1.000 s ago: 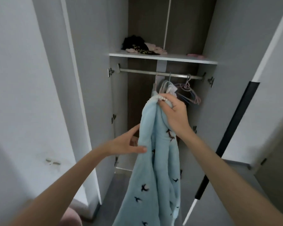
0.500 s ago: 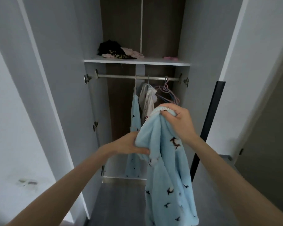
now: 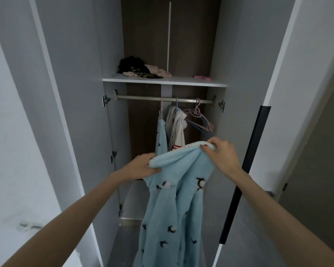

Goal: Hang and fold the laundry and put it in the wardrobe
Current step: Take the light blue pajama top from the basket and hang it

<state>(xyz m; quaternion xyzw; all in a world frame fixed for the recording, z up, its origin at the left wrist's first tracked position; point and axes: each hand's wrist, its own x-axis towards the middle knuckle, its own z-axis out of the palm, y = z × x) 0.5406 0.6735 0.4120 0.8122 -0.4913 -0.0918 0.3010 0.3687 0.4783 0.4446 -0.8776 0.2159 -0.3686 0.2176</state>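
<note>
Step in hand: my guess is this is the hanging part. The light blue fleece garment with small dark bird prints (image 3: pixel 174 209) is held up, ready to go in, and it's not on a hanger yet.
Where it is: in the air in front of the open wardrobe with grey doors and a brown back panel (image 3: pixel 193 45). It sits lower than the rail, with its top edge stretched between both hands and the rest dangling towards the floor.
Left hand (image 3: pixel 143 166): fingers curled round the left end of that top edge, bunching the fleece.
Right hand (image 3: pixel 220 153): pinching the white-trimmed edge at the right end, a bit higher up than the left.
Next move: I reckon one hand has to let go and grab one of the empty thin pink and blue plastic hangers (image 3: pixel 201 122). That leaves the other hand carrying the whole floppy weight.
Fabric: thick and fluffy, and it drapes in fat soft folds. The white trim looks bobbly.
Rail: the round silvery metal rail (image 3: pixel 139 97) looks smooth, so hooks should slide easily.
Already hung: a matching blue printed piece (image 3: pixel 161 137) and a white garment with red stripes (image 3: pixel 177 130) hang side by side, left of the empties.
Shelf: the flat white shelf board (image 3: pixel 181 81) holds a crumpled black and pale pink clothing pile (image 3: pixel 132 65).
</note>
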